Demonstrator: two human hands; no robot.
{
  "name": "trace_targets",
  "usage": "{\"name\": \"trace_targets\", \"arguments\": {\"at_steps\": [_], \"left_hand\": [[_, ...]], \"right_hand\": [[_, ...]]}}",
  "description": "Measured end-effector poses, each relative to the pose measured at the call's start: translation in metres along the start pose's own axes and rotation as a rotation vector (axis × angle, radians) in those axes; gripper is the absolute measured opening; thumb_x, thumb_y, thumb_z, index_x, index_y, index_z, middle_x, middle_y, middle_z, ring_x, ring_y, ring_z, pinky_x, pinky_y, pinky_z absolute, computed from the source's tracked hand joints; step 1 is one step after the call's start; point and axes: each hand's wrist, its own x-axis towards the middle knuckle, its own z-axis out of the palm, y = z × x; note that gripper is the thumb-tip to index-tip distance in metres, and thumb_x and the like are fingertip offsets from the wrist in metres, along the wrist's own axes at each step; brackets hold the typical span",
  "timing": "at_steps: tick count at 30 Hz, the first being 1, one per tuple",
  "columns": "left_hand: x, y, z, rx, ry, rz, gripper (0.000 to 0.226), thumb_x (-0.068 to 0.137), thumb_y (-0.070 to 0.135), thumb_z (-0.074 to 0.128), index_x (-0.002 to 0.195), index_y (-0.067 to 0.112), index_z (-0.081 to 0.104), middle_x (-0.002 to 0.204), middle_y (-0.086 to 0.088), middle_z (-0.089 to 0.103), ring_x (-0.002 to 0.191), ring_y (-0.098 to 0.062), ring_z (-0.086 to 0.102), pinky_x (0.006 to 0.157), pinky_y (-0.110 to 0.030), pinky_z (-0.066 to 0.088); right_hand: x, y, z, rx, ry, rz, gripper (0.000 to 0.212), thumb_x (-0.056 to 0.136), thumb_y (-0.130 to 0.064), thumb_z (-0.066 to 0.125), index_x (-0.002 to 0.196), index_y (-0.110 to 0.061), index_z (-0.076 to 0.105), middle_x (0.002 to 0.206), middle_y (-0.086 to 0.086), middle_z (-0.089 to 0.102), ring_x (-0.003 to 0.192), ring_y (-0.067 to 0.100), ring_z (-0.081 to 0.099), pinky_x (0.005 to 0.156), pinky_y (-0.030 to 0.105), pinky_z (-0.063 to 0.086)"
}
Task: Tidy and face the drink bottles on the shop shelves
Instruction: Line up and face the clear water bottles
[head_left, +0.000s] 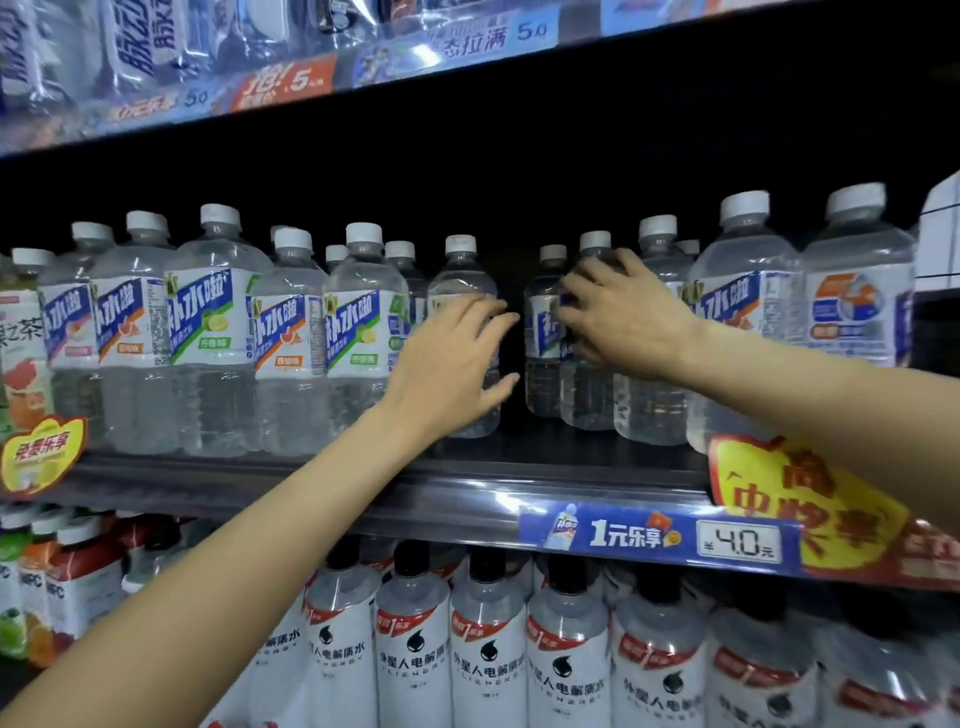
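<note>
Left hand (451, 364): fingers spread, curled round a clear bottle (464, 291).
Right hand (626, 306): fingers apart, resting on second bottle (589, 384).
Shelf (467, 483): middle row.

Both forearms are bare up to the frame edge, with no sleeve showing. The left hand (447, 371) and right hand (631, 312) wear no gloves, rings or watch.
</note>
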Motion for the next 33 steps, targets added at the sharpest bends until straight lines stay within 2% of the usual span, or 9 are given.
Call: {"name": "trace_targets", "arguments": {"at_steps": [3,8,13,15,17,20,25,28,33], "left_hand": [[0.025,0.024,0.008,-0.044,0.0,0.033,0.052,0.075,0.033,0.073,0.118,0.005,0.062,0.112,-0.011,0.066,0.099,-0.028,0.063,0.077,-0.035,0.052],[0.039,0.03,0.028,0.22,-0.058,0.107,0.049,0.072,0.046,0.07,0.104,0.008,0.069,0.092,-0.008,0.07,0.09,-0.026,0.064,0.098,-0.039,0.037],[0.044,0.022,0.034,0.264,-0.163,0.146,0.044,0.072,0.048,0.071,0.09,0.008,0.07,0.073,-0.006,0.069,0.068,-0.022,0.065,0.081,-0.032,0.05],[0.045,0.025,0.031,0.201,-0.244,0.091,0.051,0.081,0.044,0.067,0.11,0.003,0.062,0.091,-0.01,0.069,0.08,-0.023,0.065,0.079,-0.033,0.048],[0.049,0.031,0.035,-0.022,-0.323,-0.036,0.062,0.094,0.035,0.053,0.141,-0.002,0.034,0.128,-0.017,0.054,0.113,-0.029,0.055,0.092,-0.034,0.043],[0.062,0.044,0.036,-0.477,-0.344,-0.363,0.085,0.094,0.029,0.057,0.151,0.002,0.001,0.154,-0.023,0.021,0.138,-0.035,0.032,0.111,-0.039,0.031],[0.081,0.048,0.046,-0.705,-0.403,-0.65,0.097,0.093,0.027,0.06,0.15,0.014,-0.017,0.159,-0.022,-0.002,0.141,-0.039,0.027,0.111,-0.043,0.03],[0.086,0.047,0.052,-0.736,-0.457,-0.698,0.095,0.096,0.026,0.056,0.149,0.016,-0.021,0.159,-0.023,-0.001,0.137,-0.039,0.034,0.108,-0.043,0.034],[0.086,0.052,0.061,-0.746,-0.494,-0.699,0.086,0.098,0.018,0.051,0.151,0.019,-0.017,0.152,-0.027,0.015,0.127,-0.041,0.045,0.101,-0.046,0.044]], "right_hand": [[-0.009,0.01,0.005,-0.054,-0.208,-0.084,0.052,0.096,-0.053,0.034,0.144,-0.031,0.035,0.157,0.005,0.02,0.145,0.031,0.013,0.113,0.055,0.012],[-0.015,0.014,0.003,-0.083,-0.199,-0.111,0.054,0.096,-0.056,0.029,0.146,-0.032,0.029,0.159,0.005,0.013,0.145,0.035,0.009,0.113,0.053,0.014],[-0.021,0.023,0.007,-0.114,-0.19,-0.131,0.051,0.096,-0.054,0.027,0.142,-0.032,0.027,0.16,0.008,0.008,0.145,0.035,0.006,0.113,0.053,0.014],[-0.026,0.029,0.01,-0.109,-0.175,-0.125,0.052,0.096,-0.055,0.025,0.142,-0.033,0.027,0.16,0.007,0.006,0.146,0.035,0.006,0.114,0.052,0.012],[-0.034,0.035,0.014,-0.069,-0.118,-0.12,0.053,0.093,-0.056,0.024,0.139,-0.033,0.035,0.16,0.006,0.011,0.145,0.035,0.014,0.114,0.052,0.013],[-0.043,0.046,0.016,-0.041,0.007,-0.153,0.049,0.089,-0.054,0.03,0.118,-0.028,0.06,0.148,0.01,0.041,0.13,0.037,0.044,0.108,0.054,0.03],[-0.05,0.047,0.027,-0.034,0.066,-0.174,0.046,0.089,-0.053,0.035,0.105,-0.024,0.067,0.136,0.014,0.053,0.121,0.038,0.053,0.104,0.057,0.036],[-0.048,0.045,0.03,-0.039,0.11,-0.161,0.038,0.085,-0.053,0.052,0.106,-0.025,0.066,0.136,0.013,0.053,0.121,0.038,0.053,0.105,0.059,0.034],[-0.047,0.042,0.036,-0.033,0.126,-0.124,0.038,0.086,-0.053,0.049,0.112,-0.028,0.063,0.137,0.012,0.052,0.126,0.036,0.049,0.108,0.059,0.03]]}}
